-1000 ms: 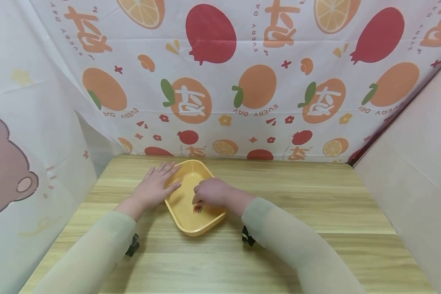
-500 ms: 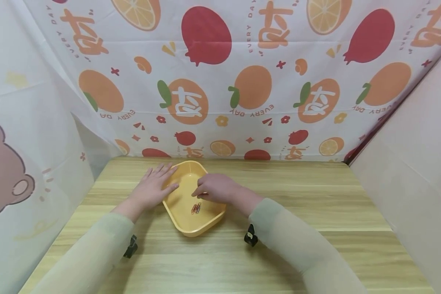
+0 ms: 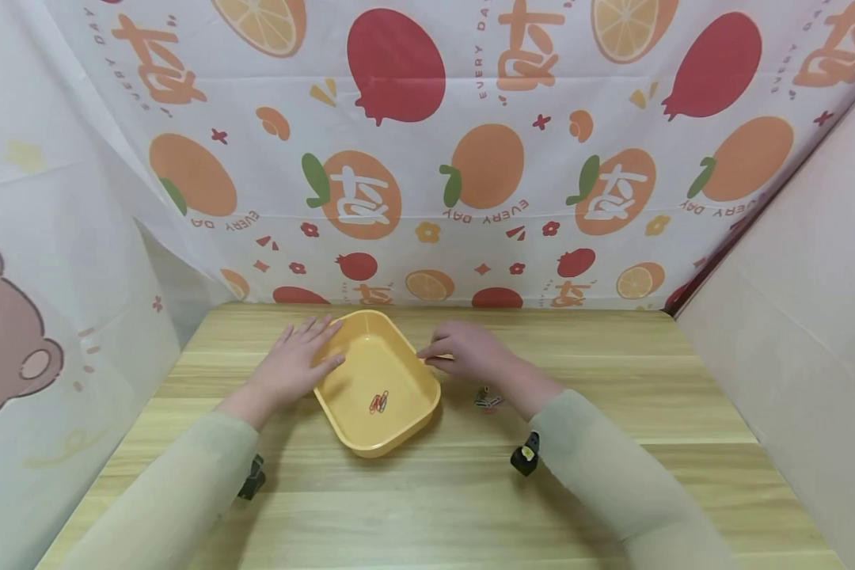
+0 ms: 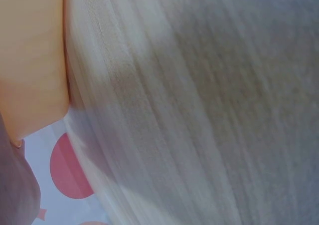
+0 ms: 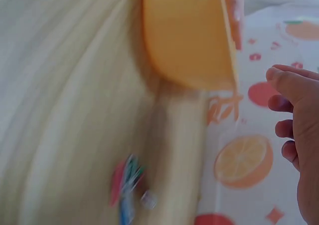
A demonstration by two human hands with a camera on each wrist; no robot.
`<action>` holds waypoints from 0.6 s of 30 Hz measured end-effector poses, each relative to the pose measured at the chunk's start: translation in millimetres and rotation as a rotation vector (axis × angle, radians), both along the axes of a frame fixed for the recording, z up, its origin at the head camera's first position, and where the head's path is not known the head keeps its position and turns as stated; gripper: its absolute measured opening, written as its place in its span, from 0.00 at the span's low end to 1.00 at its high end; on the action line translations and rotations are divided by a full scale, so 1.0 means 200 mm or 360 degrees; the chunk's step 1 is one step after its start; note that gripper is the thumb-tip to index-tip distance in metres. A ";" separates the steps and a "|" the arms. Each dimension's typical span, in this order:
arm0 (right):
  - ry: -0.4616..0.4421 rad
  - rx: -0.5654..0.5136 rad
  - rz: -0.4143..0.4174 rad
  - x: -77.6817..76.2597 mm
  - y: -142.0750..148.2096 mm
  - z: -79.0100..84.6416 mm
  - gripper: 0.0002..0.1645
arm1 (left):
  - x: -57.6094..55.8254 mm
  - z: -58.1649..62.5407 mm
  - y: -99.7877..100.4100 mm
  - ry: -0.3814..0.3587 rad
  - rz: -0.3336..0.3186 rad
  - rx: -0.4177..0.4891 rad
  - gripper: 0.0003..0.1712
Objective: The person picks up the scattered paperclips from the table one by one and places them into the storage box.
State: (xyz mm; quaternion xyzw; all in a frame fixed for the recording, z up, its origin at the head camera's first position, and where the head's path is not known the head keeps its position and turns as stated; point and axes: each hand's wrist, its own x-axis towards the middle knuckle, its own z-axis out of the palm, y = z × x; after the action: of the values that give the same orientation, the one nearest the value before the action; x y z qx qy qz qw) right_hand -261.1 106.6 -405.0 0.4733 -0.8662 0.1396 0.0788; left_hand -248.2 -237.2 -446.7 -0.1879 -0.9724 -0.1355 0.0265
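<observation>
A yellow tray lies slantwise on the wooden table, with a few red and dark paper clips on its floor. My left hand rests over its left rim, fingers extended and thumb reaching inside. Just outside the right rim is my right hand, its fingers loosely bent and nothing visible between them. In the right wrist view, that hand appears beside the tray. Several coloured paper clips lie on the table under the right wrist; they look blurred in the right wrist view.
The wood-grain table ends at a white cloth backdrop printed with fruit. Pale sheets hang on the left and right. A small black device is strapped at the right cuff.
My right hand has left the tray's inside and moved right, past the rim. The paper clips in the tray are uncovered, and those on the table now show. My left hand stays put.
</observation>
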 end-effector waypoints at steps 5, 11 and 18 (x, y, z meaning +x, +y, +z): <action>0.0066 0.0004 -0.0021 0.00 0.17 -0.09 0.11 | -0.01 0.00 0.00 0.0004 0.0001 -0.0003 0.40; 0.0038 0.0049 -0.0114 0.03 0.36 -0.20 0.11 | 0.00 0.00 -0.01 0.0008 0.0005 0.0001 0.41; -0.0012 0.0050 -0.0198 0.05 0.48 -0.27 0.11 | 0.00 -0.02 -0.01 0.0036 0.0005 0.0022 0.40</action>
State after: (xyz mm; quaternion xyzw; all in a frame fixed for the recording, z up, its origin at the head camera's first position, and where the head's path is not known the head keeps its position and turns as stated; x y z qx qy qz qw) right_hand -251.1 202.8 -459.7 0.4191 -0.8964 0.1226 0.0767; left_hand -249.1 -239.9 -450.0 -0.1876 -0.9714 -0.1400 0.0389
